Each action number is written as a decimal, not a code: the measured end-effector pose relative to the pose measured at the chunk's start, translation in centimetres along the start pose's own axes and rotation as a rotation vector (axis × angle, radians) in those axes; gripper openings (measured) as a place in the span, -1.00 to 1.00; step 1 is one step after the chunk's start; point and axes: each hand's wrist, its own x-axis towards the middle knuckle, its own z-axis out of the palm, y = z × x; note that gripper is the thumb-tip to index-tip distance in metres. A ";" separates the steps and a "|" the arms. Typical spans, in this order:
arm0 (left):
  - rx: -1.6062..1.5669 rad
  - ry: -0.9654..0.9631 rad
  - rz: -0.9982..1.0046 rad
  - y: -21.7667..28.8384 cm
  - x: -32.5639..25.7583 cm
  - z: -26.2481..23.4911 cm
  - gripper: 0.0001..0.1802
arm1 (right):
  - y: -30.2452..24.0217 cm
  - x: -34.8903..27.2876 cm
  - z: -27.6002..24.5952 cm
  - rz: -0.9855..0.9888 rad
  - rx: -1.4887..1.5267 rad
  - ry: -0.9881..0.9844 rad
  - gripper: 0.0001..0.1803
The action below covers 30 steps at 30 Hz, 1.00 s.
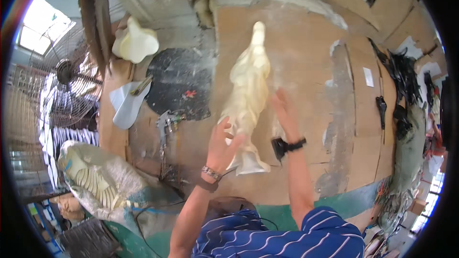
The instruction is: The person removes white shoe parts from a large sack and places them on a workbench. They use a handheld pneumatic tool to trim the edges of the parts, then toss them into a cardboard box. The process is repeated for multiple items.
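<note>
A long, cream-coloured moulded piece (pixel 251 83) with sculpted folds lies on the brown cardboard-covered table (pixel 306 43). It narrows to a rounded tip at the far end and flares at the near end. My left hand (pixel 224 145) is by its near left side with the fingers spread; whether they touch it I cannot tell. My right hand (pixel 287 117), slightly blurred, is held apart from the right side of the piece, fingers stretched out and nothing in them. A dark wristband (pixel 288 147) is on my right wrist, a patterned one (pixel 211 173) on my left.
To the left are a metal spray gun (pixel 165 124), a black round patch (pixel 179 79), a white scoop-shaped piece (pixel 128 110) and a cream moulded part (pixel 136 42). A fan (pixel 64 71) stands beyond the left edge. A stuffed sack (pixel 100 174) sits near left; black strands (pixel 404 74) lie at right.
</note>
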 end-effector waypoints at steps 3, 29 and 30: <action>0.224 0.225 0.022 -7.0 -0.7 -5.6 -0.29 | -2.8 -8.7 -3.8 0.218 -0.079 -0.084 -0.41; 0.031 0.249 -0.396 -26.7 0.2 -19.5 -0.63 | -2.9 -27.8 6.6 -0.008 -0.581 -0.050 -0.56; 0.111 0.329 -0.324 -27.5 -0.4 -19.7 -0.63 | -2.3 -27.9 7.6 0.043 -0.668 -0.088 -0.53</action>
